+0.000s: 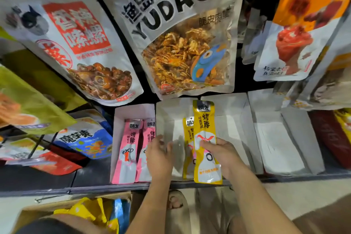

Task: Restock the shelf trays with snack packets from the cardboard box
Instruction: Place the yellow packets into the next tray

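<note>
right hand pinches glossy long yellow packet; left hand blurred, grip unclear.

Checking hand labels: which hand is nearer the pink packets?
Left. The left hand is beside the pink packets; the right hand grips a yellow packet one tray over.

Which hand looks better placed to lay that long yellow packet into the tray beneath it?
Right. The right hand grips the yellow packet over the white tray, beside a second yellow packet lying there. The left hand holds nothing and hovers at that tray's left side.
</note>
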### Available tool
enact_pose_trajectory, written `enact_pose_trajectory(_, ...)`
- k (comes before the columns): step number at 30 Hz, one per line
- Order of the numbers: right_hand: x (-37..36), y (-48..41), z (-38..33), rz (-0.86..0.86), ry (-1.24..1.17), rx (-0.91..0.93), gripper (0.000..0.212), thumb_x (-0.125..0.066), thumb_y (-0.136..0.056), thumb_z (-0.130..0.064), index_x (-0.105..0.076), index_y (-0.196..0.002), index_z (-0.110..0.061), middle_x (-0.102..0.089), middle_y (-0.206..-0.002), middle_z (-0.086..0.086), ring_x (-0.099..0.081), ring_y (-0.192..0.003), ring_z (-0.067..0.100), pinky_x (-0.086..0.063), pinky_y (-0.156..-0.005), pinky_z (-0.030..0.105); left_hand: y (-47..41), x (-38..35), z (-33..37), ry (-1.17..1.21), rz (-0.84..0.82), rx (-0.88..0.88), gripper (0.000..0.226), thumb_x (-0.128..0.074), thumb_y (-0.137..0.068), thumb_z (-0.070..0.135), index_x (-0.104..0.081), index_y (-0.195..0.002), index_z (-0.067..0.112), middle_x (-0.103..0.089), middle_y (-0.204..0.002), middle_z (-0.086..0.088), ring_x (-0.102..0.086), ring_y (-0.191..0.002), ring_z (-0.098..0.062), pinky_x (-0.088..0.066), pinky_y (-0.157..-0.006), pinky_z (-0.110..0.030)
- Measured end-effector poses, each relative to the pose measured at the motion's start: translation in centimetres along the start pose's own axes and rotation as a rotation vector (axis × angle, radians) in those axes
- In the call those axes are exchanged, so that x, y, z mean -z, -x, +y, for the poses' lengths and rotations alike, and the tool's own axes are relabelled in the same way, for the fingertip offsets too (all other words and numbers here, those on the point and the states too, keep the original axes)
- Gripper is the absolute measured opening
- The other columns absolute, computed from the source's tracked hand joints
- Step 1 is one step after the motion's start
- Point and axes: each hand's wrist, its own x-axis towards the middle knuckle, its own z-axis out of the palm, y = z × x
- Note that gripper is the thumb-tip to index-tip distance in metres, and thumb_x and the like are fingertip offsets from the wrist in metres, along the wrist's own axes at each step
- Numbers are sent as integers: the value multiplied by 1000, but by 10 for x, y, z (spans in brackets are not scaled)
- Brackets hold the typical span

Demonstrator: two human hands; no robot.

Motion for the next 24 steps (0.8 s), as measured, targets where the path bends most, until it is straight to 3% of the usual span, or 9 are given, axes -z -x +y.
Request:
enact_pose_trajectory(3, -22, -2, 7, -31, 2, 0, 17, -79, -84, -10, -79, -100, -8, -78, -92, 17, -75, -76, 29, -62, -74, 45, -9, 13, -19, -40, -9, 102, 42, -68, -92, 27, -55, -132, 24, -57, -112, -1, -60, -100, -23, -55, -86, -43)
enact_pose_trajectory(5, -35, -6, 14, -63, 14, 3, 16, -78, -85, -12, -78, -101, -10, -78, -92, 14, -75, -79, 29, -62, -76, 45, -11, 19, -27, -7, -116, 137, 31, -62, -95, 24, -60, -125, 29, -66, -108, 0, -67, -99, -25, -56, -87, -40)
enact_pose_trajectory(7, -47, -12, 21, -78, 31, -6, 17, -78, -86, -13, -78, -103, -12, -79, -94, 12, -76, -82, 28, -62, -79, 46, -13, 23, -28, 11, -203, 140, 28, -57, -98, 15, -66, -123, 22, -71, -107, 0, -68, -102, -24, -53, -88, -34)
enact_pose_trajectory(12, -69, -41, 44, -43, 156, -15, 13, -75, -87, -11, -78, -100, -14, -79, -95, 6, -75, -89, 25, -59, -86, 47, -19, 24, -37, 0, -253, 133, 30, -56, -97, 13, -67, -124, 21, -73, -109, 0, -69, -102, -21, -53, -86, -30)
enact_pose_trajectory(17, -85, -61, 59, 25, 263, -24, 7, -75, -87, -8, -73, -84, -15, -71, -72, -5, -65, -80, 20, -47, -66, 24, -22, 21, -47, 61, -288, 162, 30, -60, -97, 20, -68, -124, 29, -73, -106, 6, -69, -100, -16, -55, -91, -29)
enact_pose_trajectory(18, -86, -67, 62, 51, 274, -44, 10, -75, -88, -8, -71, -83, -15, -70, -73, -5, -63, -78, 19, -45, -68, 25, -22, 21, -48, 63, -279, 152, 32, -60, -97, 19, -67, -128, 27, -72, -108, 5, -68, -102, -16, -53, -91, -25)
enact_pose_trajectory(20, -92, -72, 65, 93, 318, -55, 10, -77, -87, -14, -73, -96, -11, -74, -97, 5, -65, -84, 16, -47, -78, 28, -22, 23, -48, 82, -265, 125, 36, -61, -97, 16, -65, -132, 21, -71, -112, 0, -68, -106, -20, -51, -92, -25)
enact_pose_trajectory(22, -95, -83, 77, 133, 375, -81, 41, -80, -86, -21, -68, -121, -2, -70, -121, 9, -65, -99, 20, -47, -83, 27, -22, 26, -46, 75, -280, 125, 34, -61, -96, 14, -65, -130, 17, -70, -114, -2, -66, -107, -21, -51, -93, -30)
enact_pose_trajectory(24, -98, -87, 84, 174, 446, -57, 44, -80, -85, -22, -68, -121, 1, -71, -119, 12, -64, -92, 20, -44, -74, 24, -23, 27, -45, 65, -288, 129, 32, -61, -96, 15, -65, -128, 16, -70, -116, -2, -66, -108, -21, -52, -94, -33)
